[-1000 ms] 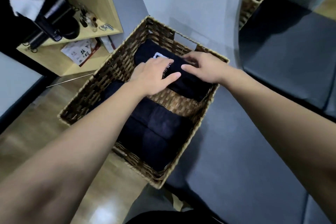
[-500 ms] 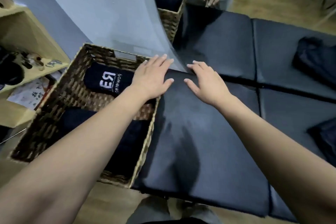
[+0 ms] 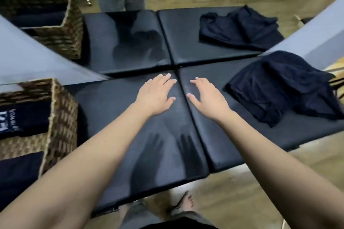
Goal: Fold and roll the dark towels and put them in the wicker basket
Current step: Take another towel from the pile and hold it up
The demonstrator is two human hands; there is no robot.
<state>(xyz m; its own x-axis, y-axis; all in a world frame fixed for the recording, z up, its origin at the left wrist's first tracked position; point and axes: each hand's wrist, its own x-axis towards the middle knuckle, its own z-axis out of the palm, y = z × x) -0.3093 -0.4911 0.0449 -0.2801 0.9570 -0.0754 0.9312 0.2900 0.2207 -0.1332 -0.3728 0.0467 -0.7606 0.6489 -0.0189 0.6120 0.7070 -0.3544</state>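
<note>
My left hand (image 3: 155, 94) and my right hand (image 3: 206, 96) hover side by side over the middle of the black padded table (image 3: 130, 135), fingers spread, holding nothing. A loose pile of dark towels (image 3: 279, 87) lies on the table to the right of my right hand. The wicker basket (image 3: 61, 121) stands at the left edge of the view, beside the table. Inside it lie rolled dark towels (image 3: 22, 119), one showing white lettering.
A mirror (image 3: 130, 39) stands along the far side of the table and repeats the table, the basket, the towels and my hands. Wooden floor (image 3: 232, 195) shows below the table's near edge, with my foot (image 3: 186, 203) on it.
Both hands left the towel in the basket and swung right, out over the table. The view turned right with them, bringing the loose towel pile into sight.
</note>
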